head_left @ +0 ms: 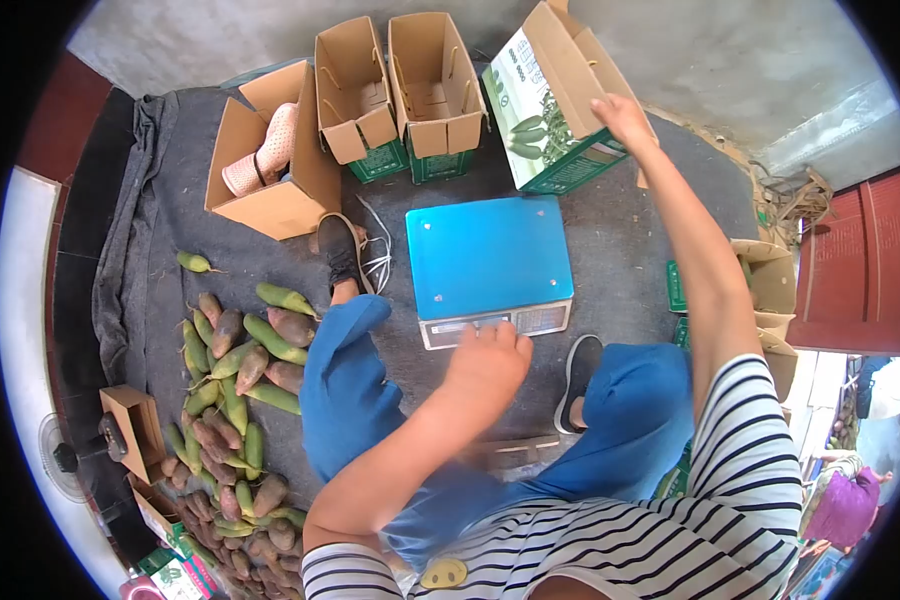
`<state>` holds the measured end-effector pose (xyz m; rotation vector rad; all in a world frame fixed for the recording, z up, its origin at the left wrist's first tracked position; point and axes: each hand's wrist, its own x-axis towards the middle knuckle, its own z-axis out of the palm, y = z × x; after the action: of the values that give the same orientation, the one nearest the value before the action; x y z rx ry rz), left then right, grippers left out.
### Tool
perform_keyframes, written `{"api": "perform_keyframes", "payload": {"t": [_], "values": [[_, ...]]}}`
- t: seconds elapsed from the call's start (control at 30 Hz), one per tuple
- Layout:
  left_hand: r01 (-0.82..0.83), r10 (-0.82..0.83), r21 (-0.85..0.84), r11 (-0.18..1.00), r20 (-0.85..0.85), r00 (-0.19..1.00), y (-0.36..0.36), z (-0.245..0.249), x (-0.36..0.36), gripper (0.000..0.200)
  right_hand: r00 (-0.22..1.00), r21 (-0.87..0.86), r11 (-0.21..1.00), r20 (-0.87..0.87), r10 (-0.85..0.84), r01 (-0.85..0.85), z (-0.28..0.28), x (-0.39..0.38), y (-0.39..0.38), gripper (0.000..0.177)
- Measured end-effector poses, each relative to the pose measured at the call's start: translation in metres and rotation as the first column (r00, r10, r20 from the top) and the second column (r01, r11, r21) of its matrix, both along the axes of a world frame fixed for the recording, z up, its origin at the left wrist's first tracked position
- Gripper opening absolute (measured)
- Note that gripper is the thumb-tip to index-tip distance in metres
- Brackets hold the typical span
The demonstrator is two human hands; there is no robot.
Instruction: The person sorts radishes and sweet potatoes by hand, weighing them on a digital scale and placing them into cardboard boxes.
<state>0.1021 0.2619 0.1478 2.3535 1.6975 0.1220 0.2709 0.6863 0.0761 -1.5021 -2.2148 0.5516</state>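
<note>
My right hand (624, 122) is closed on the upper edge of a green and white cardboard box (530, 110) printed with green vegetables. This box stands tilted at the back right, its top flaps up. In front of me lies a digital scale with a bare blue platform (490, 255). My left hand (490, 362) is over the scale's display and button panel (542, 320), fingers loosely bent and slightly apart at the panel, with nothing seen in them. Part of the display is covered by this hand.
Two open boxes (355, 95) (435, 90) stand at the back, beside a carton (270, 205) holding a pink woven item (268, 155). Green and reddish radishes (235, 400) are heaped on the left. A white cord (378, 260) lies near my foot. More boxes (765, 280) stand right.
</note>
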Motion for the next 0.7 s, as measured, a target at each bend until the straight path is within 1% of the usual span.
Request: {"api": "perform_keyframes", "payload": {"t": [0.03,0.1,0.13,0.17,0.23,0.27,0.3,0.33,0.4,0.43,0.5,0.57,0.6,0.7], "values": [[0.001,-0.001,-0.007,1.0,-0.007,1.0,0.001,0.0,0.0,0.023,0.991,0.063,0.995,-0.11,0.079,-0.072,0.009,0.019,-0.013,0.044],[0.023,-0.023,0.024,0.999,-0.009,1.0,0.002,0.002,0.001,0.023,0.98,0.037,0.996,-0.181,0.087,-0.082,0.052,0.047,-0.059,0.039],[0.04,-0.039,0.039,0.998,-0.011,0.999,0.004,0.003,0.002,0.023,0.978,0.04,0.993,-0.176,0.114,-0.108,0.077,0.058,-0.09,0.036],[0.016,-0.016,0.025,1.0,0.021,1.0,0.007,0.005,0.003,0.023,0.976,0.042,0.99,-0.169,0.139,-0.134,0.1,0.069,-0.119,0.034],[-0.033,0.033,-0.01,0.999,0.077,0.996,0.011,0.015,0.005,0.023,0.982,0.021,0.983,-0.046,0.186,-0.185,0.132,0.093,-0.161,0.026],[-0.07,0.07,0.0,0.998,0.062,0.996,0.014,0.02,0.005,0.023,0.961,0.074,0.958,0.014,0.276,-0.276,0.133,0.104,-0.174,0.024],[-0.105,0.084,0.201,0.974,0.111,0.99,0.016,0.02,0.003,0.028,0.931,0.117,0.924,0.075,0.358,-0.365,0.132,0.117,-0.185,0.023],[-0.142,0.084,0.389,0.91,0.162,0.983,0.018,0.02,0.0,0.033,0.892,0.151,0.881,0.139,0.431,-0.449,0.131,0.127,-0.195,0.021],[-0.154,0.032,0.648,0.746,0.195,0.98,0.027,0.03,-0.008,0.046,0.834,0.222,0.804,0.167,0.526,-0.552,0.118,0.126,-0.214,0.018],[-0.154,0.046,0.681,0.716,0.174,0.984,0.028,0.039,-0.009,0.061,0.802,0.258,0.76,0.186,0.567,-0.597,0.109,0.122,-0.222,0.017],[-0.23,0.204,0.552,0.801,0.111,0.973,0.031,0.043,-0.011,0.068,0.748,0.22,0.716,0.238,0.62,-0.663,0.086,0.113,-0.224,0.017],[-0.299,0.333,0.336,0.893,-0.047,0.942,0.029,0.014,-0.023,0.074,0.711,0.172,0.695,0.285,0.643,-0.698,0.063,0.108,-0.221,0.016],[-0.338,0.366,0.157,0.928,-0.214,0.906,0.029,0.009,-0.027,0.069,0.686,0.15,0.678,0.309,0.659,-0.719,0.059,0.106,-0.221,0.016],[-0.348,0.311,-0.067,0.935,-0.315,0.897,0.028,0.006,-0.036,0.062,0.682,0.167,0.69,0.431,0.591,-0.704,0.066,0.104,-0.218,0.02]]}}
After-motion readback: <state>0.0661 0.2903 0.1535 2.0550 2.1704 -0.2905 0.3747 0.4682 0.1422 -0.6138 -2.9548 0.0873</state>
